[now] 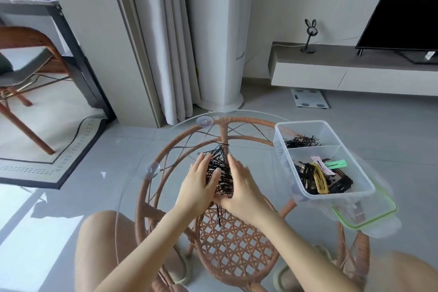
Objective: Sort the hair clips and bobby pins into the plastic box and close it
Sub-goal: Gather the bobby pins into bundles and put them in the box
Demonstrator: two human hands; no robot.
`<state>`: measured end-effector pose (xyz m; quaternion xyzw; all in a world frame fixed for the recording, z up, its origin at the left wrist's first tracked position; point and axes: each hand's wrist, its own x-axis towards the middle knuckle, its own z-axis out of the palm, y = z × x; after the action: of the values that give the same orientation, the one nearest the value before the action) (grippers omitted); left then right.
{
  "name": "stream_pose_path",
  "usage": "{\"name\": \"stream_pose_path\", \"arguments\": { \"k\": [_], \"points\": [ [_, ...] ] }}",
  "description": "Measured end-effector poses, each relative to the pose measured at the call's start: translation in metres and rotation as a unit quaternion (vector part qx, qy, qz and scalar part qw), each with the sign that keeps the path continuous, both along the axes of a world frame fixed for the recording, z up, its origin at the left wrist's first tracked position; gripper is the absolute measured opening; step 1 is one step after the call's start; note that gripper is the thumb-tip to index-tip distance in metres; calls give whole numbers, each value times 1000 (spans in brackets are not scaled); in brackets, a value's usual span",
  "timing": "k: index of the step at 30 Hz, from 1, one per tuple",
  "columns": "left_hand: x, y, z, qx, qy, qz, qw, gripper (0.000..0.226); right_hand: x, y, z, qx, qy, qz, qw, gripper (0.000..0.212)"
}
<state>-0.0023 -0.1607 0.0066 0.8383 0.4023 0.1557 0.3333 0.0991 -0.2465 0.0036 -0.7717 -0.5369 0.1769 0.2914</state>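
I reckon I'm past halfway. The plastic box [324, 159] on the glass desk [142, 149] has hair clips [320, 176] in its near compartment and some bobby pins [302, 142] in the far one. My left hand [198, 185] and right hand [239, 185], fingers loosely curved, cup the loose pin pile [219, 168] between them. That pile remains, then the lid [369, 216], lying under the box.

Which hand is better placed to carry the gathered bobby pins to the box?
Probably the right hand: the plastic box stands on its side of the bobby pins. The left hand would cross over.
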Motion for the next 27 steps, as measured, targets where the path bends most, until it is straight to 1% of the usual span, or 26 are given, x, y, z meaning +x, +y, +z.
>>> {"name": "stream_pose_path", "arguments": {
  "k": [1, 2, 4, 5, 7, 8, 10, 12, 16, 20, 23, 27],
  "points": [
    [-4, 3, 3, 12, -3, 14, 1000, 58, 4, -3, 3, -10, -22, -12, 1000, 108],
    [-7, 7, 6, 36, 10, 26, 999, 61, 8, -5, 7, -24, -68, -31, 997, 116],
    [-13, 17, 13, 71, 83, 27, 994, 74, 11, -8, 14, -63, -162, -50, 984, 125],
    [-14, 24, 16, 69, 128, 12, 989, 80, 9, -7, 17, -85, -183, -45, 978, 126],
    [-11, 35, 22, 49, 191, -48, 979, 87, 5, -3, 18, -104, -193, -22, 975, 123],
    [-8, 39, 25, 47, 209, -88, 973, 89, 2, 0, 17, -99, -187, -13, 977, 114],
    [-2, 45, 30, 61, 225, -152, 961, 88, -1, 6, 14, -67, -155, -20, 985, 83],
    [1, 48, 33, 75, 223, -175, 956, 84, -3, 9, 14, -46, -122, -42, 991, 58],
    [3, 49, 38, 103, 220, -181, 953, 70, 0, 13, 16, -45, -111, -59, 991, 31],
    [4, 50, 45, 130, 223, -185, 948, 48, 5, 15, 19, -46, -108, -65, 991, 20],
    [3, 49, 46, 144, 203, -179, 952, 28, 8, 14, 24, -40, -102, -81, 991, 19],
    [-3, 51, 47, 142, 188, -175, 956, 24, 13, 9, 41, -25, -96, -92, 991, 21]
  ]
}}
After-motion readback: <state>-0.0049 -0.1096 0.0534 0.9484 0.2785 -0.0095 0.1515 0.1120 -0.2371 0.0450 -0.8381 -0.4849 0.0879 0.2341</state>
